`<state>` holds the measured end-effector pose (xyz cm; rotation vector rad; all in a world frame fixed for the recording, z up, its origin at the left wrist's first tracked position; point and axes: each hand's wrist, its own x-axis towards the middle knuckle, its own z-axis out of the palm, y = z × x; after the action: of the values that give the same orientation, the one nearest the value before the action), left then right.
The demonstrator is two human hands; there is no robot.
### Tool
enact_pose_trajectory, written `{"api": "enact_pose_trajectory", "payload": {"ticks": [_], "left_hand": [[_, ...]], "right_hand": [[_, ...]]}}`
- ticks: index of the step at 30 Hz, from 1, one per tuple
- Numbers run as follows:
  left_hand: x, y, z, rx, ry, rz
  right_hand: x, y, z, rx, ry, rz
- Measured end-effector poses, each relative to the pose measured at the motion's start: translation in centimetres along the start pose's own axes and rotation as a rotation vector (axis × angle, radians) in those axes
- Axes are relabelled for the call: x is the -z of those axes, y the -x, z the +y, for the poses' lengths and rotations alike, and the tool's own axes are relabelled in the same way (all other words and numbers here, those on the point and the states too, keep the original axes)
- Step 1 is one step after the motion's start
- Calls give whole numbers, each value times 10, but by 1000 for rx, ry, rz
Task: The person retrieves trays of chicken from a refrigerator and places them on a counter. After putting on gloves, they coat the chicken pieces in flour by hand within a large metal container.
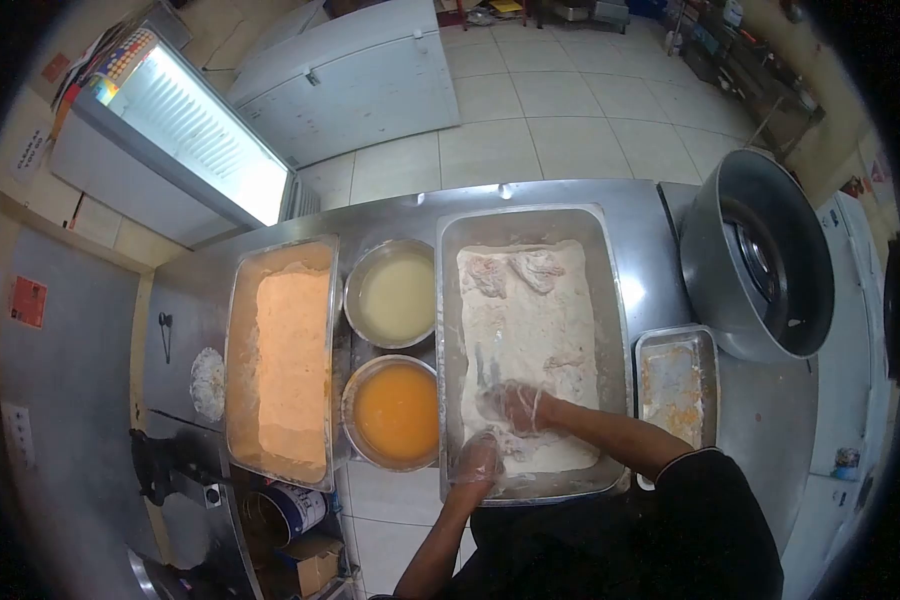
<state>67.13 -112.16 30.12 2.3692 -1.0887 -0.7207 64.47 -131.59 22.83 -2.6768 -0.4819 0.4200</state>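
A deep metal tray (618, 300) holds a bed of white flour (515, 340). Both my hands wear clear plastic gloves and work at the near end of it. My left hand (478, 460) is at the tray's near left side, against the flour; its fingertips are partly hidden. Just beyond it my right hand (525, 408) reaches leftward, its fingers flour-covered and blurred. A floury lump (515, 453) lies between the hands, its kind unclear. Two flour-coated pieces that look like chicken, one on the left (487, 277) and one on the right (537, 269), lie at the far end.
Left of the tray stand a bowl of pale liquid (398, 297), a bowl of orange liquid (397, 412) and a tray of orange powder (295, 350). A small crumb-strewn tray (675, 385) and a large grey pot (710, 235) stand at the right. A chest freezer (355, 90) stands beyond.
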Motion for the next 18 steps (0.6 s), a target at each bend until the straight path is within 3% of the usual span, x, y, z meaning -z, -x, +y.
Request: {"api": "enact_pose_trajectory", "payload": {"ticks": [2, 5, 7, 9, 10, 13, 14, 16, 17, 18], "left_hand": [[-1, -3, 0, 8, -10, -80], [-6, -18, -12, 92, -44, -169], [-3, -26, -11, 198, 20, -122], [5, -28, -5, 178, -14, -172], [6, -26, -2, 162, -47, -218], [-10, -26, -19, 67, -52, -131], [-15, -25, -23, 68, -56, -115], [-21, -28, -28, 29, -157, -135], [-22, -30, -29, 25, -167, -122], [-24, -31, -30, 12, -157, -107]], "right_hand": [[-3, 5, -4, 19, -134, 56], [15, -1, 1, -117, -255, 28], [-20, -27, 46, -120, -1123, 168], [-21, -53, 102, -133, -231, 376], [-6, -59, 123, -120, -222, 365], [104, -68, 144, -345, -928, 584], [102, -81, 152, -330, -920, 587], [83, -117, 180, -465, 153, 168], [77, -121, 174, -461, 160, 183], [60, -123, 157, -592, 219, 298]]}}
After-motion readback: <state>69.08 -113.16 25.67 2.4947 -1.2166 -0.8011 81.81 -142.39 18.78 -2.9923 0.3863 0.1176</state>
